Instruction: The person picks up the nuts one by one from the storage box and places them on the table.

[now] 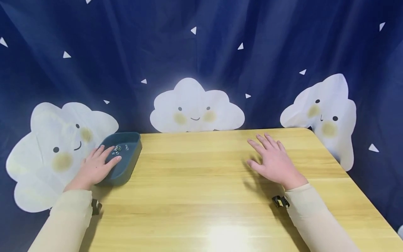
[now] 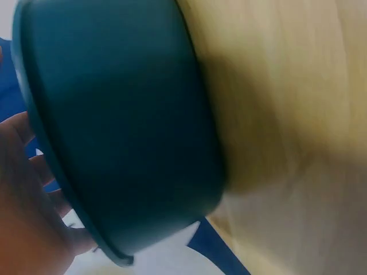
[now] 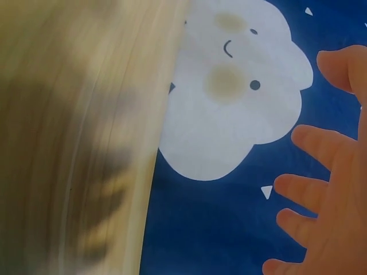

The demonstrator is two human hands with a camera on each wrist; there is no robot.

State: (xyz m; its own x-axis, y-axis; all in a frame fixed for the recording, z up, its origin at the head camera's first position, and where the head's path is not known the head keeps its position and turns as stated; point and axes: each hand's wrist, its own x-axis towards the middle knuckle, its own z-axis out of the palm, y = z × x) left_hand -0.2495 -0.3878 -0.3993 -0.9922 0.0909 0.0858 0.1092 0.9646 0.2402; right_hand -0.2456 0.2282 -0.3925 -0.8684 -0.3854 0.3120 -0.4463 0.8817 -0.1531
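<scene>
In the head view a dark blue-green tray [image 1: 133, 159] stands at the table's left edge, with several small clear glassy pieces [image 1: 117, 149] lying inside. My left hand [image 1: 96, 166] is over the tray's left side, fingers spread and straight; whether it touches the rim cannot be told. The left wrist view shows the tray's outer wall [image 2: 126, 126] up close, the fingers [image 2: 43, 169] beyond its rim. Above the right part of the table, my right hand [image 1: 274, 162] hovers palm down, its fingers apart. Nothing is in it, as the right wrist view of the hand [image 3: 338, 177] also shows.
A light wooden table [image 1: 195, 182] spans the front, with its far edge against a dark blue curtain [image 1: 170, 45]. White smiling clouds [image 1: 196, 108] and small white triangles are printed on the curtain. A black strap piece [image 1: 280, 201] sits at the right wrist.
</scene>
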